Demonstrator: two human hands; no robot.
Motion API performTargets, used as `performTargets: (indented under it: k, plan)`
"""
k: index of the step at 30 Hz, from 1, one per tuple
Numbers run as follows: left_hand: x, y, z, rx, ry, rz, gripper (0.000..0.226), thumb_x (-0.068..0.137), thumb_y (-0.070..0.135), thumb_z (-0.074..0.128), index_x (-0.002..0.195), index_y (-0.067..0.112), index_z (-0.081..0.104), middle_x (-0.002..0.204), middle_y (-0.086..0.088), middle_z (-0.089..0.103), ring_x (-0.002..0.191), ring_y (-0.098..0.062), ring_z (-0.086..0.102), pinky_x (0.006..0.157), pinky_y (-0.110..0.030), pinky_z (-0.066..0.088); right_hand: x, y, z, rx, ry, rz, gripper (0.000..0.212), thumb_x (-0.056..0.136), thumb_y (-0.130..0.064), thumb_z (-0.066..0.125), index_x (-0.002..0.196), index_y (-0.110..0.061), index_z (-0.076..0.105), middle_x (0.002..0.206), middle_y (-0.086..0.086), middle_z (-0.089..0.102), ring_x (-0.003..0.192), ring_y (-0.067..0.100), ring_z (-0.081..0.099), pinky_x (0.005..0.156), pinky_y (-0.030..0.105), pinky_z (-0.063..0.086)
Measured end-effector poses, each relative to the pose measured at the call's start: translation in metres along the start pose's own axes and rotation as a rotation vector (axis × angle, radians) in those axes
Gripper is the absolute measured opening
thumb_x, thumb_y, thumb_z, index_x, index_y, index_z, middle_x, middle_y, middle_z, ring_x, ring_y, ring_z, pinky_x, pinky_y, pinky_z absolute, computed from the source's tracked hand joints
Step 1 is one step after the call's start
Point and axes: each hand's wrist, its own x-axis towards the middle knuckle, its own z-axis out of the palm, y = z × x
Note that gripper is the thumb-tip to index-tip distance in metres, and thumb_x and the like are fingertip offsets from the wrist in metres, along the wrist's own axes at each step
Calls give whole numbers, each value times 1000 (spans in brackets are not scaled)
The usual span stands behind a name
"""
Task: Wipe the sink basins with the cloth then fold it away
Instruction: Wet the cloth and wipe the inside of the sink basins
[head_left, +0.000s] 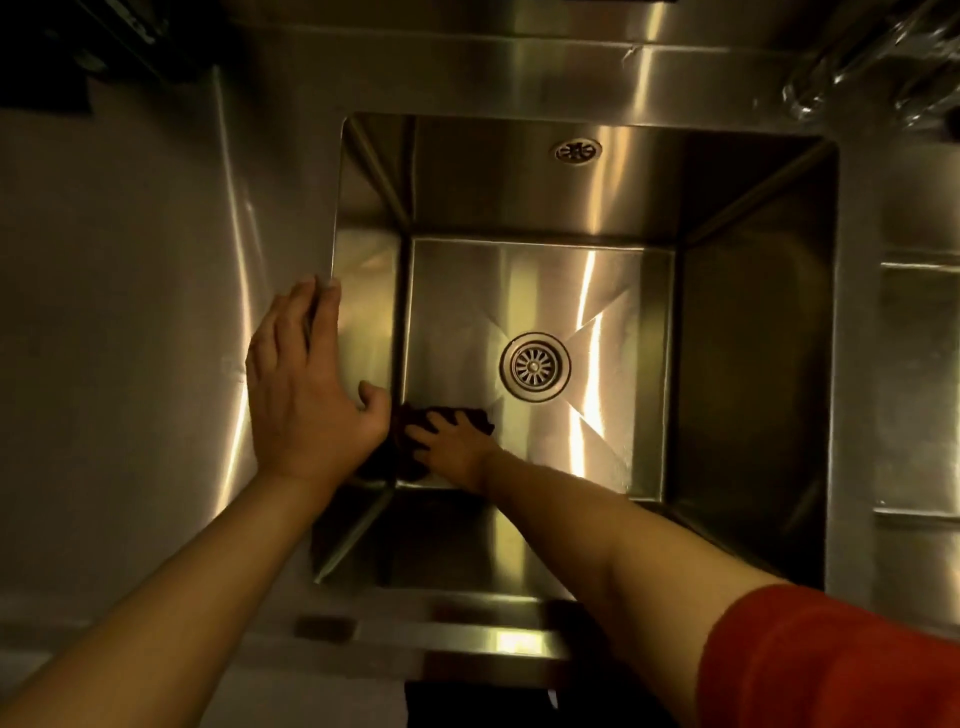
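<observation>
A red sleeve (831, 660) covers the person's right upper arm at the lower right, closest to the viewer, and the bare forearm reaches forward and down into the sink. The steel bench (130, 322) spreads wide around a deep, square, brushed-steel sink basin (753, 364), its walls catching streaks of light. A second basin (917, 389) shows partly at the right edge. The left hand (306, 384) rests flat on the bench at the basin's left rim, fingers straight and together, thumb hooked over the edge. The right hand (449, 441) presses down on a dark, crumpled cloth (408, 441) at the near left corner of the basin floor, fingers spread apart across it. A round drain strainer (535, 367) sits in the middle of the floor, just beyond the cloth. A small oval overflow grille (578, 151) is set in the far wall.
</observation>
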Motion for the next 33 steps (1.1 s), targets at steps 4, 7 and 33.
performTargets:
  k: [4, 7, 33]
  plan:
    - [-2, -1, 1, -17, 0, 0, 105, 70, 30, 77, 160, 19, 24, 163, -7, 26, 150, -33, 25, 120, -52, 30, -29, -8, -11, 193, -36, 113, 48, 103, -20, 53, 150, -23, 46, 165, 7, 19, 151, 44, 16, 116, 63, 29]
    - [-3, -1, 0, -38, -13, -14, 101, 73, 32, 72, 160, 23, 22, 164, -4, 24, 151, -32, 24, 120, -53, 30, -60, -20, -16, 432, 51, 220, 49, 102, -24, 57, 149, -26, 48, 160, 5, 28, 145, 40, 30, 115, 56, 33]
    - [-169, -14, -25, -325, -325, 340, 62, 86, 10, 71, 145, 4, 51, 147, -19, 52, 134, -40, 50, 110, -55, 43, -222, -186, -47, 437, 683, 668, 60, 99, -37, 54, 155, -36, 33, 162, -2, 30, 141, 31, 32, 109, 52, 32]
